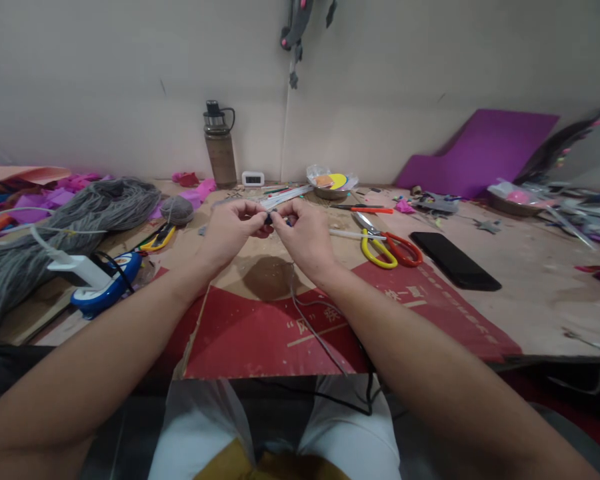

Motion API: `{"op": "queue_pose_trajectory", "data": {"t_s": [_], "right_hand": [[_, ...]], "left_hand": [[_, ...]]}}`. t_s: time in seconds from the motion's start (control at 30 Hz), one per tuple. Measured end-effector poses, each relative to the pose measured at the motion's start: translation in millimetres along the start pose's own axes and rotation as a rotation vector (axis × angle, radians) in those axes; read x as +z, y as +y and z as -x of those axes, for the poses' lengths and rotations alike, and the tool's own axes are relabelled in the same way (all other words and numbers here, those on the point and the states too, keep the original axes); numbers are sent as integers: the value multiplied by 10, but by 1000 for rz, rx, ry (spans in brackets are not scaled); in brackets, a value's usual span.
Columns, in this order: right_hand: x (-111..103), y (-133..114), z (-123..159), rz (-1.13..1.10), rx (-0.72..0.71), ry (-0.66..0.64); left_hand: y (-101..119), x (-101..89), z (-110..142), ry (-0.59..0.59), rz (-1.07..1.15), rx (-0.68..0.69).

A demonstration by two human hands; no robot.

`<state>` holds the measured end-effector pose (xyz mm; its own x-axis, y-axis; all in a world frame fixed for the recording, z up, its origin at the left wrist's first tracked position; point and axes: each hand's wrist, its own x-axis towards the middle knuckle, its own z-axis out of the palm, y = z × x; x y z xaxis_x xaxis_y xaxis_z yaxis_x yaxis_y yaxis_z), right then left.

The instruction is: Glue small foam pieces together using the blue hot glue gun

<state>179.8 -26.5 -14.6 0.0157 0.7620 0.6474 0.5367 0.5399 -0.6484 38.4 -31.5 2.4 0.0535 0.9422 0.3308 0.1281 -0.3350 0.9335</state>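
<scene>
My left hand [239,227] and my right hand [304,233] meet over the cardboard, fingers pinched together. Between their fingertips is a small dark piece [269,218], mostly covered by the fingers, its kind too small to tell. A thin grey strand of yarn [320,340] trails below my right hand across the red-printed cardboard sheet [250,340]. Right of that hand lie scissors [387,250] with one yellow and one red handle, touching a white stick [347,234]. A small ball of grey yarn [177,210] sits to the left of my left hand.
On the left are a big grey yarn skein [115,207], a blue power strip [107,287] with a white charger and yellow-handled snips [160,239]. A water bottle [221,150], small digital clock [253,179] and bowl [333,190] stand behind. A black phone [455,260] lies right.
</scene>
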Motion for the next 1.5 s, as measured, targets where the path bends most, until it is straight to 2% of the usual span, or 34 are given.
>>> {"op": "queue_pose_trajectory", "data": {"t_s": [0.17,0.27,0.43,0.7,0.9,1.03,1.17,1.33,1.5], "right_hand": [[-15,19,-8,-58,23,3],[-34,34,-24,-68,3,-39],[-57,35,-39,-42,1,-60],[-27,12,-7,4,0,-60],[-23,-14,-3,-31,33,-69],[-49,6,-8,-58,37,-80],[-62,31,-5,-18,22,-96],[-61,55,2,-10,-21,-169],[-64,60,9,-33,-27,-188]], "left_hand": [[-4,-24,-15,-44,-9,9],[2,-39,-19,-74,-21,0],[-15,-53,-31,-132,90,-37],[-31,-41,-36,-88,82,-72],[2,-45,-32,-98,127,-121],[2,-93,-61,-161,147,-169],[-23,-155,-98,-212,52,-156],[18,-163,-92,-206,-57,-140],[30,-131,-79,-128,-46,-121]]}}
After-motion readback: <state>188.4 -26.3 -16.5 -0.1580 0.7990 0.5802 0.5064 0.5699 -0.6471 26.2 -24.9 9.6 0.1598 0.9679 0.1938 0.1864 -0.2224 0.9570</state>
